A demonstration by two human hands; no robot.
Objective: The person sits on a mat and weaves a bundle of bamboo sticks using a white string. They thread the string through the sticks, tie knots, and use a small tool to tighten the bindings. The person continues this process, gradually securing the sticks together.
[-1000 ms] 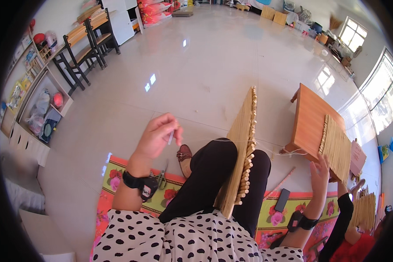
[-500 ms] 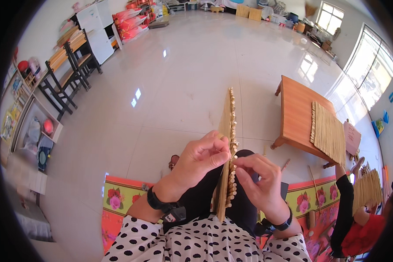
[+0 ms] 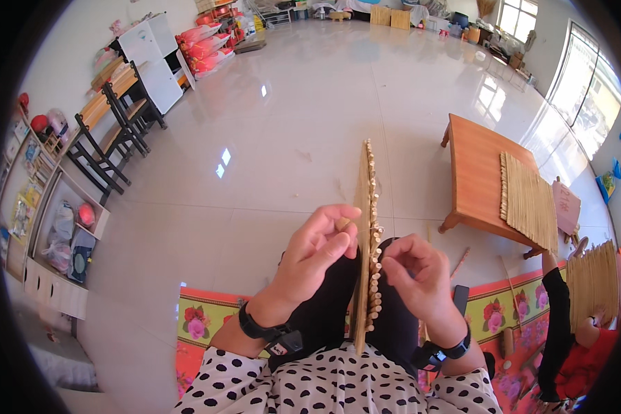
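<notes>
A mat of pale straw-coloured stalks [image 3: 360, 276] stands on edge between my knees, its row of round cut ends [image 3: 375, 259] along the right side. A thin light thread [image 3: 377, 228] shows at those ends, near the middle. On the mat's left, my left hand [image 3: 321, 245] is curled, its thumb and fingers bent toward the stalks; what they hold is too small to make out. My right hand [image 3: 417, 265] sits just right of the cut ends, thumb and forefinger pinched together. Whatever is in that pinch cannot be made out.
A low wooden table [image 3: 479, 186] at right bears another stalk mat [image 3: 528, 200]. Beside it, a person in red [image 3: 586, 372] handles a further stalk mat [image 3: 592, 283]. A flowered cloth [image 3: 200, 321] lies beneath me. Chairs [image 3: 103, 152] and shelves [image 3: 41, 200] line the left.
My right hand has drawn slightly right, away from the cut ends. My left hand has shifted a little left, its fingers opening somewhat. The whole view has turned slightly.
</notes>
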